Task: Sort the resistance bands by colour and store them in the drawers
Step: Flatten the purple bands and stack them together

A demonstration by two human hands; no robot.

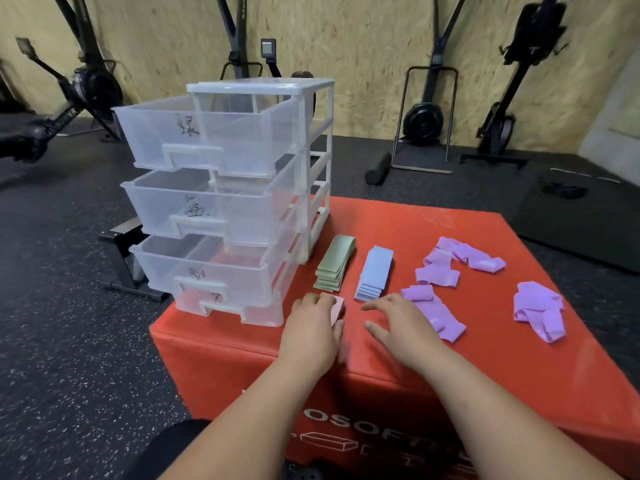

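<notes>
**With green and blue stacked, pink is in hand**

While the pink bands [336, 308] sit under the left hand [311, 327], fingers curled onto them, the right hand [398, 327] hovers spread and empty. Green stack [335, 264] and blue stack [375, 272] lie tidy; purple bands [450, 268] are scattered. All four drawers [207, 140] stand open, so lifting pink into its drawer looks next.

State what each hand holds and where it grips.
The left hand covers a pink band stack, fingers on its far end. The right hand holds nothing, hovering open.
</notes>
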